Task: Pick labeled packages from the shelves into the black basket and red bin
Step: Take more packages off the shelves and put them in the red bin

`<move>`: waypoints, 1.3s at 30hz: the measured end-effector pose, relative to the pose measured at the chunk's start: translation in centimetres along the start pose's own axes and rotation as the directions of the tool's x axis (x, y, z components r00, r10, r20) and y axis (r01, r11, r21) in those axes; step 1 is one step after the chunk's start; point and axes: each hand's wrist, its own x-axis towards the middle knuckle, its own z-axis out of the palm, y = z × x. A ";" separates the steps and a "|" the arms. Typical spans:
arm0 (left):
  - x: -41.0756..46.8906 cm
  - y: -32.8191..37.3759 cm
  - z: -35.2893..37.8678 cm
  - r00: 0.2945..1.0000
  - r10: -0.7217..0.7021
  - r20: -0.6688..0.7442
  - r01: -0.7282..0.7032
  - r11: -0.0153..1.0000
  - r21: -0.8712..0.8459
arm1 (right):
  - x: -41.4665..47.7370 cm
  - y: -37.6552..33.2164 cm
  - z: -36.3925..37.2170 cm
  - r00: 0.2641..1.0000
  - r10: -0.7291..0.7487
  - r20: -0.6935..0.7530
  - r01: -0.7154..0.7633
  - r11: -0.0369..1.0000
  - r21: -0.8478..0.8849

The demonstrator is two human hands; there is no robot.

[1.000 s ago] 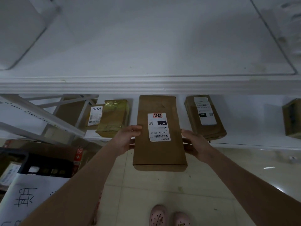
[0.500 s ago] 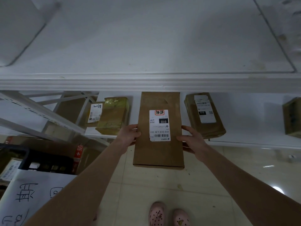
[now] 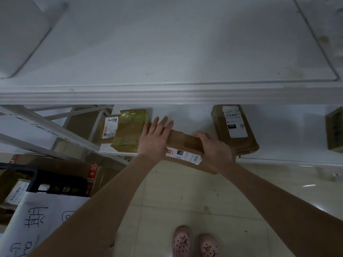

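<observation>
The left hand covers the left end of the box and the start of its label. The right hand covers the other end, its fingers hidden underneath. The label's print is blurred and unreadable. Far right of the right hand, a package is cut off by the picture's edge. Below and left of the left hand, the basket sits half behind a paper sign, both cut off at the edge.

We see a white lower shelf carrying a yellow-taped parcel and a labelled brown parcel. Another box sits far right.
</observation>
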 end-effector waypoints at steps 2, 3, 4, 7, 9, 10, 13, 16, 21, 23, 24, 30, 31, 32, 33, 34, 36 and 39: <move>-0.1 -0.1 0.2 0.996 0.033 0.083 -0.033 0.999 0.001 | 0.3 -0.5 -0.1 0.998 -0.064 -0.002 0.064 0.997 -0.045; -0.3 -0.1 0.2 0.995 0.025 0.096 -0.022 0.999 -0.032 | 0.4 -0.8 -0.1 0.996 -0.087 0.001 0.087 0.994 -0.060; -0.6 -0.1 0.2 0.995 0.000 0.099 0.008 0.997 -0.077 | 0.5 -1.0 0.0 0.994 -0.106 -0.009 0.105 0.992 -0.066; -1.5 -0.3 0.6 0.973 -0.175 0.149 0.208 0.947 -0.244 | 0.6 -1.4 0.4 0.983 -0.129 -0.129 0.119 0.989 -0.084; -2.0 -0.8 1.1 0.911 -0.327 0.250 0.406 0.814 -0.415 | 0.3 -1.3 0.9 0.977 -0.056 -0.205 0.040 0.996 -0.082; -2.2 -1.1 1.3 0.868 -0.383 0.315 0.496 0.699 -0.515 | 0.2 -1.3 1.1 0.977 0.011 -0.211 -0.022 0.998 -0.053; -2.6 -1.5 1.7 0.729 -0.450 0.515 0.650 0.219 -0.728 | -0.3 -0.9 2.1 0.964 0.260 -0.055 -0.246 0.953 0.179; -3.0 -1.2 1.7 0.665 -0.396 0.633 0.646 -0.121 -0.754 | -0.1 -0.7 2.8 0.886 0.418 0.200 -0.459 0.730 0.506; -3.9 -0.7 2.2 0.710 -0.290 0.641 0.591 -0.250 -0.767 | 0.3 -0.9 3.4 0.898 0.381 0.221 -0.431 0.659 0.616; -4.2 -0.5 2.6 0.718 -0.287 0.634 0.582 -0.253 -0.773 | 0.5 -0.9 3.6 0.900 0.388 0.199 -0.423 0.671 0.608; -4.4 -0.5 2.8 0.716 -0.291 0.635 0.585 -0.248 -0.773 | 0.5 -0.9 3.7 0.903 0.385 0.191 -0.417 0.677 0.606; -6.1 -1.0 3.1 0.699 -0.326 0.637 0.585 -0.252 -0.771 | 0.3 -1.6 4.3 0.918 0.361 0.168 -0.388 0.720 0.576; -6.5 -1.1 3.1 0.693 -0.342 0.635 0.580 -0.259 -0.772 | 0.2 -1.9 4.4 0.920 0.353 0.169 -0.383 0.724 0.574; -6.9 -1.2 2.9 0.685 -0.358 0.634 0.577 -0.264 -0.773 | 0.1 -2.2 4.6 0.921 0.346 0.177 -0.382 0.728 0.569; -7.4 -1.3 2.8 0.675 -0.375 0.635 0.577 -0.269 -0.771 | 0.0 -2.5 4.7 0.921 0.339 0.192 -0.387 0.734 0.558; -8.0 -1.3 2.7 0.665 -0.391 0.637 0.577 -0.272 -0.770 | -0.1 -2.8 4.7 0.921 0.328 0.210 -0.389 0.745 0.541; -9.4 -1.6 2.6 0.651 -0.420 0.632 0.575 -0.271 -0.772 | -0.4 -3.5 4.7 0.924 0.299 0.239 -0.381 0.773 0.507; -11.8 -2.1 2.7 0.657 -0.463 0.595 0.566 -0.219 -0.795 | -0.9 -5.1 4.8 0.933 0.260 0.250 -0.354 0.794 0.495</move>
